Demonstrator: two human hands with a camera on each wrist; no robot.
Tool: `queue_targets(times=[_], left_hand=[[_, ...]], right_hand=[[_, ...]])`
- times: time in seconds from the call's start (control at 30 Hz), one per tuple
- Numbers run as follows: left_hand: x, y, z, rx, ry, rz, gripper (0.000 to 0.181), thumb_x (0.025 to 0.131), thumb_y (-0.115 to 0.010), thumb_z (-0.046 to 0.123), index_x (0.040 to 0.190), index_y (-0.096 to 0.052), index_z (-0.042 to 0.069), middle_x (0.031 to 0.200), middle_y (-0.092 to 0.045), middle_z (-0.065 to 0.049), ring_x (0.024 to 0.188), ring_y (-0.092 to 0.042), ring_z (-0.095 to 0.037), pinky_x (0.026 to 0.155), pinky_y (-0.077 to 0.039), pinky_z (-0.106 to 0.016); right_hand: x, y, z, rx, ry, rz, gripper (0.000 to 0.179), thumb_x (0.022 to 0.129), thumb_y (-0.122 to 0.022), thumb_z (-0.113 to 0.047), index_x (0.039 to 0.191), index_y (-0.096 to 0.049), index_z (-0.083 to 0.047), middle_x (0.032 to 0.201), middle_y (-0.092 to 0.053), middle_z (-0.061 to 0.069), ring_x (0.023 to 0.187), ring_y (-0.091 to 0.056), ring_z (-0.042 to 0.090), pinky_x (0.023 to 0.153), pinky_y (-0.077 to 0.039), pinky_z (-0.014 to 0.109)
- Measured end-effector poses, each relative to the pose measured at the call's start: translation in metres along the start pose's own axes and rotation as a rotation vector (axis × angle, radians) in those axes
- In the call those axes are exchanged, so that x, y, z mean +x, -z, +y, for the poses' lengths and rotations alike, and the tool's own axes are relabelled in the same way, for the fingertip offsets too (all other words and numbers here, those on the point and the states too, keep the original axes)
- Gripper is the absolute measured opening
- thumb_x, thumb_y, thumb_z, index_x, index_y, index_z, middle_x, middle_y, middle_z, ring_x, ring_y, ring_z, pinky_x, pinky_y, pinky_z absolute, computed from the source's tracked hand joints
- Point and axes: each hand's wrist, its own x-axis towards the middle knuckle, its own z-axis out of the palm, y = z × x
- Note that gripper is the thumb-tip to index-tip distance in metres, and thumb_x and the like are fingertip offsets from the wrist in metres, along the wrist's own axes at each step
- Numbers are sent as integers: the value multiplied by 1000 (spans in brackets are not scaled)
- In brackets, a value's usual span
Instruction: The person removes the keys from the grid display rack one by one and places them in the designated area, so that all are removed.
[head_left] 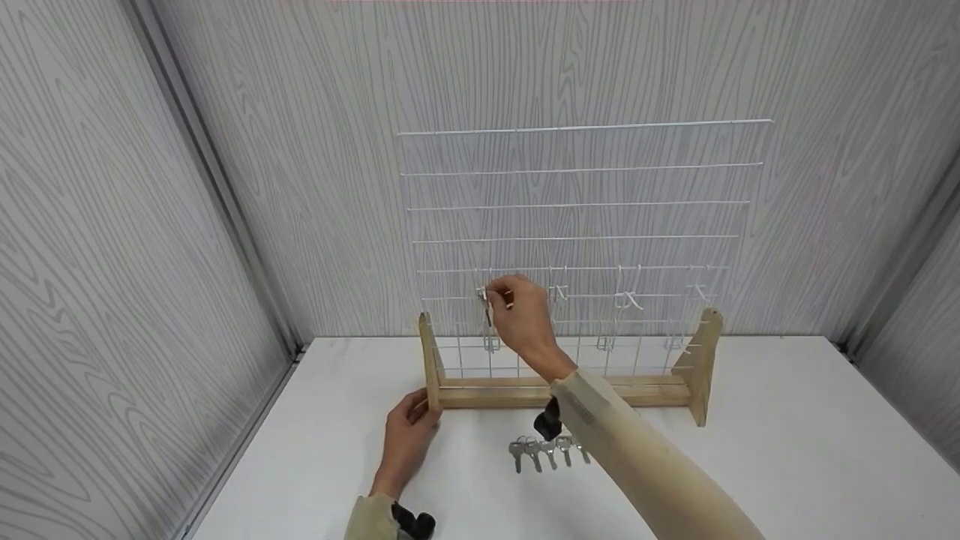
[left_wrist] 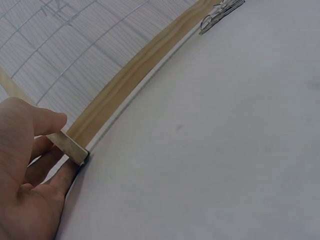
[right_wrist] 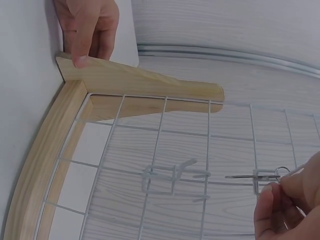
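Observation:
A white wire grid rack (head_left: 585, 203) stands upright in a wooden base (head_left: 495, 397). My left hand (head_left: 409, 431) grips the lower front of its left wooden side piece (right_wrist: 140, 77), with fingers on both faces of the wood. At the left part of the grid, my right hand (head_left: 525, 315) pinches a metal key by its ring (right_wrist: 283, 171). The key (right_wrist: 245, 176) lies right at a white wire hook (right_wrist: 257, 187) on the grid; whether its ring is over the hook I cannot tell. Another hook (right_wrist: 160, 182) shows beside it.
Several keys with rings (head_left: 551, 452) lie in a row on the white table (head_left: 300, 465), in front of the base. More white hooks (head_left: 628, 298) hang along the grid to the right. Wood-patterned panels (head_left: 300, 150) enclose the back and sides.

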Motion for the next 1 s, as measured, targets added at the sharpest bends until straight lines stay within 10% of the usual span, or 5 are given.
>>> queue_targets(times=[1.0], left_hand=[[1, -1, 1, -1, 13, 1, 48, 107, -64, 17, 153, -55, 6, 154, -58, -19, 143, -58, -35, 110, -57, -42]], right_hand=[[-15, 29, -17, 157, -121, -122, 11, 108, -63, -9, 112, -71, -4, 113, -75, 12, 109, -73, 27, 95, -64, 42]])
